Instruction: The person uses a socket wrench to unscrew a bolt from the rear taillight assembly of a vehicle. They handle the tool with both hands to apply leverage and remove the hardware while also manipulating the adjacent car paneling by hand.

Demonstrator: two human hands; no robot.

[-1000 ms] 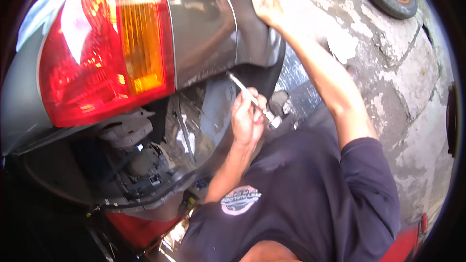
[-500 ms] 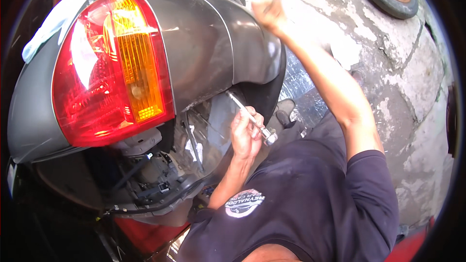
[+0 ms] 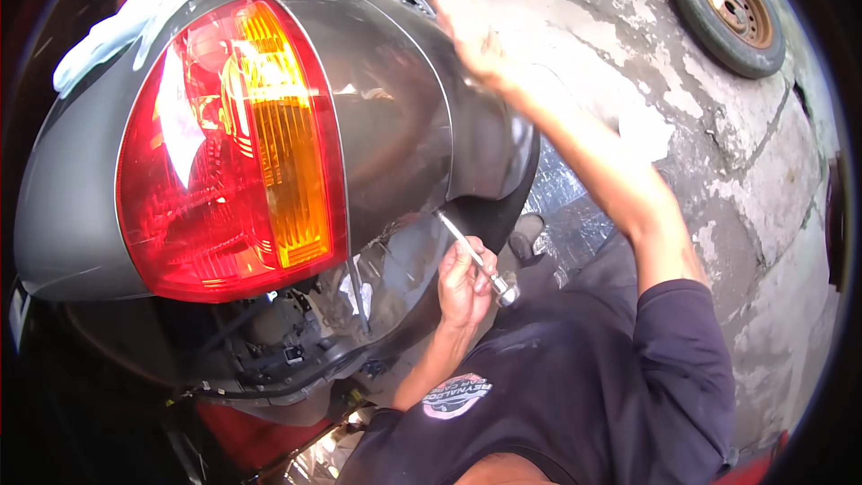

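Note:
My left hand (image 3: 465, 287) is closed around a chrome ratchet wrench (image 3: 479, 259). The ratchet's round head points toward my shirt, and its slim end lies close to the lower edge of a dark grey car bumper (image 3: 395, 144). My right hand (image 3: 469, 31) is raised beside the bumper's far upper edge, fingers stretched out and holding nothing; whether it touches the bumper I cannot tell. A red and amber tail light (image 3: 242, 162) fills the car's corner left of my hands. Below it, brackets and wiring (image 3: 292, 332) show in shadow within an open gap.
A pale cloth or glove (image 3: 171, 4) lies over the bodywork above the tail light. A wheel with a rusty rim (image 3: 736, 13) rests on the cracked, patchy concrete floor (image 3: 772, 153) at the far right. My shoe (image 3: 527, 232) is beside a shiny silver sheet (image 3: 566, 207).
My right hand has come down and slightly left, nearer the bumper. The left hand keeps its grip on the ratchet wrench. The whole view has shifted a little, with the car lower and further right.

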